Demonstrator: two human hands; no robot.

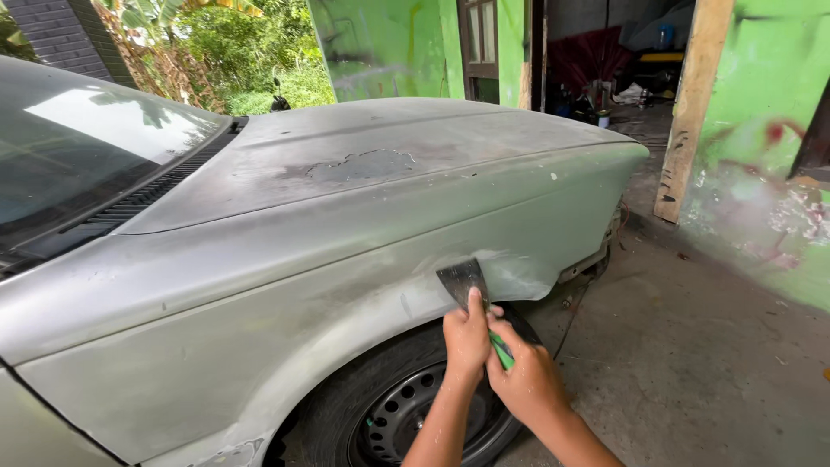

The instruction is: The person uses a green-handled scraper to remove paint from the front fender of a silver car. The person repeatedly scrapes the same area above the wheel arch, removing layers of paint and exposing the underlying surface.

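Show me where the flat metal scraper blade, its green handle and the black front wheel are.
Flat metal scraper blade [461,278], head view, middle of the blade against the fender.
Green handle [501,352], head view, strip showing between the hands.
Black front wheel [399,415], head view, steel rim left of the forearm.

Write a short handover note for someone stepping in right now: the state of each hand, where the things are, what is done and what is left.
Left hand: fingers pressing the putty scraper blade flat on the front fender, above the wheel.
Right hand: gripping the scraper's green handle.
Done: pale smoothed filler patch beside the blade, over the wheel arch.
Left: the fender looks dull, patchy and unpainted; the hood shows a peeled patch.
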